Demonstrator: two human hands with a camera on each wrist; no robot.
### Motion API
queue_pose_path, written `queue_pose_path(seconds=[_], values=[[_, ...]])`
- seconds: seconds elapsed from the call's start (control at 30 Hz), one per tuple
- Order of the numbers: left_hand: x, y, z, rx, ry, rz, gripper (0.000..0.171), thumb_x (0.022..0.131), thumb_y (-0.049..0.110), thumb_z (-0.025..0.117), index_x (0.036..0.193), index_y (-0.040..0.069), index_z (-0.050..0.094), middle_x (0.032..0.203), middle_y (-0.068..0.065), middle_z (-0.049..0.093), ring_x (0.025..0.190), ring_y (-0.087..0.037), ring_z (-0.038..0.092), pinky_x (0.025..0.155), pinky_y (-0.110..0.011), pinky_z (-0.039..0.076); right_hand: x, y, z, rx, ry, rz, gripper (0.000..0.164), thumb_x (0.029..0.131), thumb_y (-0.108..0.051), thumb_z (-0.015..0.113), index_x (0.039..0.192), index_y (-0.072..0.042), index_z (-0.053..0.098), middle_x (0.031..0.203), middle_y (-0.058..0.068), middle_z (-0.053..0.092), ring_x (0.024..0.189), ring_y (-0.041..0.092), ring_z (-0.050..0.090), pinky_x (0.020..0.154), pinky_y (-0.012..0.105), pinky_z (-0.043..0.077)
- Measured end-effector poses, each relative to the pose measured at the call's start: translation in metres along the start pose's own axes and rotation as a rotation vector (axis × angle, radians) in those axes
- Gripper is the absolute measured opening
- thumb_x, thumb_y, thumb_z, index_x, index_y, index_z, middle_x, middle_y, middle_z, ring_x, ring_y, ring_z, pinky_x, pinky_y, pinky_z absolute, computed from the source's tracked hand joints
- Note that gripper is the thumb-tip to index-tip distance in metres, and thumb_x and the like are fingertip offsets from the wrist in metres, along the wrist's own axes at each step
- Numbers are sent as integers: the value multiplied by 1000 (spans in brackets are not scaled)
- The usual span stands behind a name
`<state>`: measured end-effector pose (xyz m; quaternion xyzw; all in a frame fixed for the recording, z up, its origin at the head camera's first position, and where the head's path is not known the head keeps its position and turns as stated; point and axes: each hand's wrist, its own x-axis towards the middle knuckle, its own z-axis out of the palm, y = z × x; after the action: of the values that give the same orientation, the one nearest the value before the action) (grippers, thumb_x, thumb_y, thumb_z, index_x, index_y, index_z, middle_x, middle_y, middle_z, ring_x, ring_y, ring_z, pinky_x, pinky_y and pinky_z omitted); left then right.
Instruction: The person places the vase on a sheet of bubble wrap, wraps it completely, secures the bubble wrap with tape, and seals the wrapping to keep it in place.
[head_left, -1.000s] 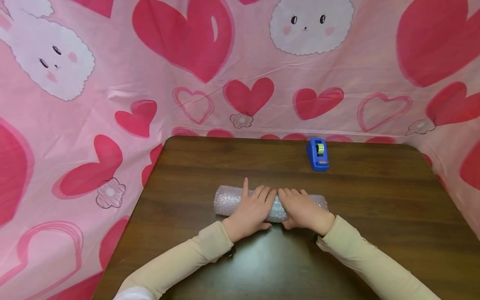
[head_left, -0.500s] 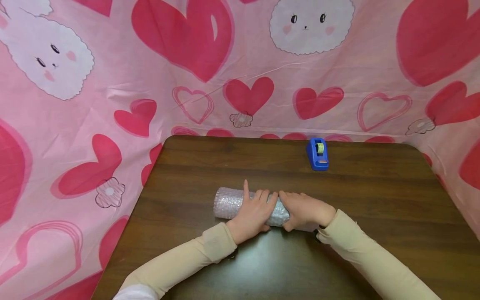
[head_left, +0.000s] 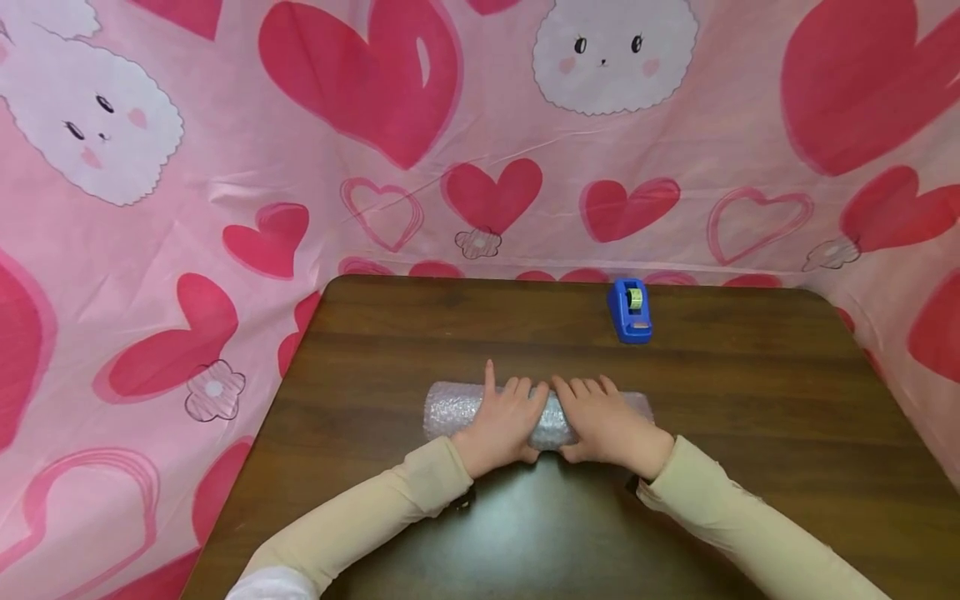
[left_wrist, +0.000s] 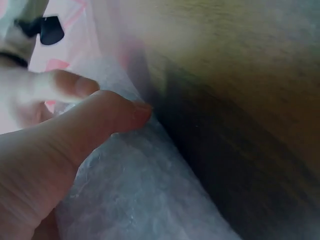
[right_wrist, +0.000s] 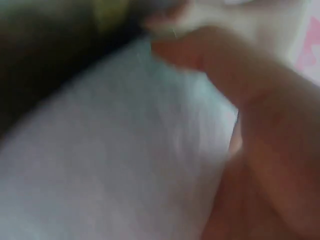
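A roll of clear bubble wrap lies crosswise on the brown table, and a bluish-grey tone shows near its middle. My left hand grips it left of the middle, index finger sticking out toward the far side. Close beside it, my right hand holds the roll's right half, fingers over the top and thumb on the near side. In the left wrist view, the left thumb presses on the bubbled surface. The right wrist view is blurred; there the right thumb lies along the wrap.
A blue tape dispenser with a roll of tape stands toward the table's back edge, right of centre. Pink cloth with hearts and rabbit faces hangs behind and along the left of the wooden table.
The roll's right end, swung toward me half a second ago, is turned back so the roll lies nearly straight across. My right hand's fingers have spread over its top. The left hand keeps its hold.
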<state>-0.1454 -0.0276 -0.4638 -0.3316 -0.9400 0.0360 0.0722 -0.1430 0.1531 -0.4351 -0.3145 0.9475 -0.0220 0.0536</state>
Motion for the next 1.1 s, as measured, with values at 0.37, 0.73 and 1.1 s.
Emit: queue_pose_path(seconds=[0.37,0.73,1.1], values=[[5,-4,-7,-159,-165,-56,91,55,59,79,125,11,47,110,-8,60,102,-26,58,95,-73,21,-17,-19,29,-261,259,7,111,56,-48,85,141,2,35,134,24,44,127,43,36,102,63,24],[6,-5,-15,-185,-250,-48,90,58,60,77,127,11,46,115,-7,60,106,-25,57,93,-75,21,-11,-11,32,-242,294,-76,102,53,-49,86,131,2,44,117,21,55,115,39,49,101,61,27],[0,-8,-18,-179,-178,-86,109,53,70,75,137,12,38,126,-9,52,115,-29,51,95,-75,15,-7,-6,31,-94,232,-77,95,54,-44,85,127,3,45,105,17,56,93,33,56,85,51,42]])
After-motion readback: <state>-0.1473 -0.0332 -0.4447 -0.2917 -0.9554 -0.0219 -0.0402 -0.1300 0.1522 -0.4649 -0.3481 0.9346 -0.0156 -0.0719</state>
